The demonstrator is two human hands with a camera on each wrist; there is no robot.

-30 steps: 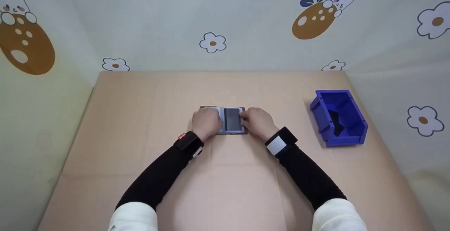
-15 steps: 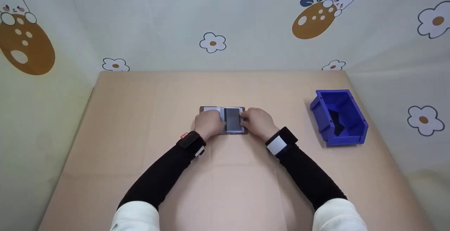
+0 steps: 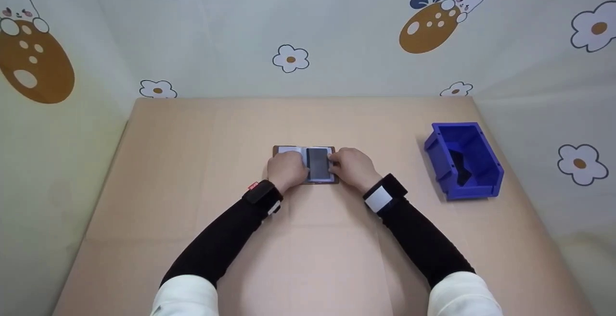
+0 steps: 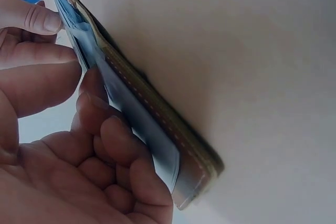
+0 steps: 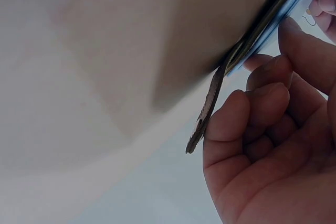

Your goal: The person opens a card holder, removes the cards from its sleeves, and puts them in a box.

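A brown card holder (image 3: 303,148) lies open in the middle of the table, its clear sleeves facing up and a dark card (image 3: 317,163) on the right page. My left hand (image 3: 286,169) rests on the left page with fingers curled against the sleeves (image 4: 157,145). My right hand (image 3: 353,167) pinches the right edge of the page that bears the dark card. In the left wrist view the holder's stitched brown cover (image 4: 157,114) lies flat on the table. In the right wrist view its cover edge (image 5: 207,111) lifts slightly beside my curled right fingers (image 5: 252,129).
A blue plastic bin (image 3: 486,183) stands at the right side of the tan table (image 3: 308,248), with a dark object (image 3: 461,167) inside. Patterned walls close in the table at the back and both sides.
My left hand has slid a little to the right, nearer the dark card. The right hand and the card holder have barely moved.
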